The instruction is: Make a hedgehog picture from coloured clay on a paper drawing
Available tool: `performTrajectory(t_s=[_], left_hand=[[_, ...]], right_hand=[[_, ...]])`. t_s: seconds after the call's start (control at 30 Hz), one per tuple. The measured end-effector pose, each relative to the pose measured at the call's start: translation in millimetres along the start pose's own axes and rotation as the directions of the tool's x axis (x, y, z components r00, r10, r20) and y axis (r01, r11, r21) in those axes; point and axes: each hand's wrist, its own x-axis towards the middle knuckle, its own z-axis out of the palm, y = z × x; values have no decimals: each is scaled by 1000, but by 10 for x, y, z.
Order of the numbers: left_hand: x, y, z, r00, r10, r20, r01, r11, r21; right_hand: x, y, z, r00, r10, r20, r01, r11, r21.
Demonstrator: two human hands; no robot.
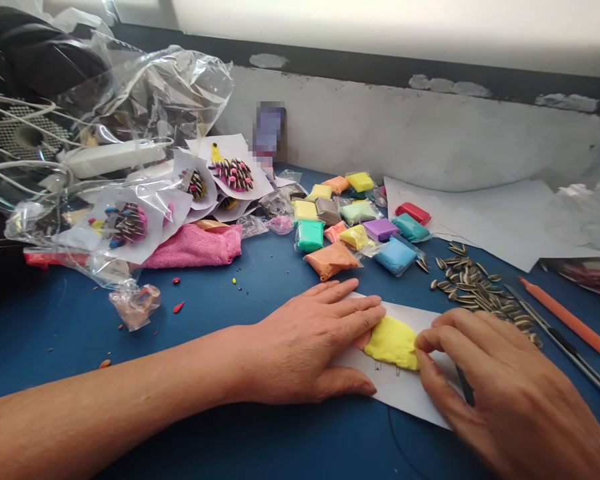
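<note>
A flattened piece of yellow modelling clay (pixel 391 343) lies on a white sheet of paper (pixel 410 395), with a bit of orange clay showing at its left end. Small drawn legs show on the paper below it. My left hand (pixel 320 340) rests flat across the paper's left part, fingers stretched out, their tips beside the clay. Thumb and forefinger of my right hand (pixel 505 380) pinch the right edge of the yellow clay. Something dark shows under my right palm; I cannot make out what it is.
Sunflower seeds (pixel 473 283) lie behind my right hand, beside a pen (pixel 565 343) and an orange stick (pixel 570 319). Wrapped clay packs (pixel 334 259) stand behind the paper. Seed-covered clay hedgehogs (pixel 233 175), a pink towel (pixel 195 245) and plastic bags fill the left back.
</note>
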Motion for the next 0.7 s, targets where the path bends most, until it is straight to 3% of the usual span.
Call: performTrajectory(t_s=[0.1, 0.17, 0.3, 0.4, 0.7], left_hand=[[0, 2, 2, 1000, 3, -7, -3, 1000, -7], [-3, -1, 5, 1000, 7, -13, -7, 1000, -14], [-12, -3, 4, 1000, 10, -25, -11, 999, -35], [-12, 0, -5, 1000, 6, -20, -7, 999, -36], [-16, -12, 19, 1000, 14, -19, -14, 1000, -26]], right_hand=[[-32, 49, -9, 982, 186, 40, -190, 967, 170], [-64, 76, -19, 945, 308, 113, -328, 907, 265], [-126, 60, -18, 857, 495, 143, -515, 816, 264], [-161, 14, 8, 851, 522, 57, -519, 820, 243], [-233, 11, 7, 914, 404, -33, -377, 879, 293]])
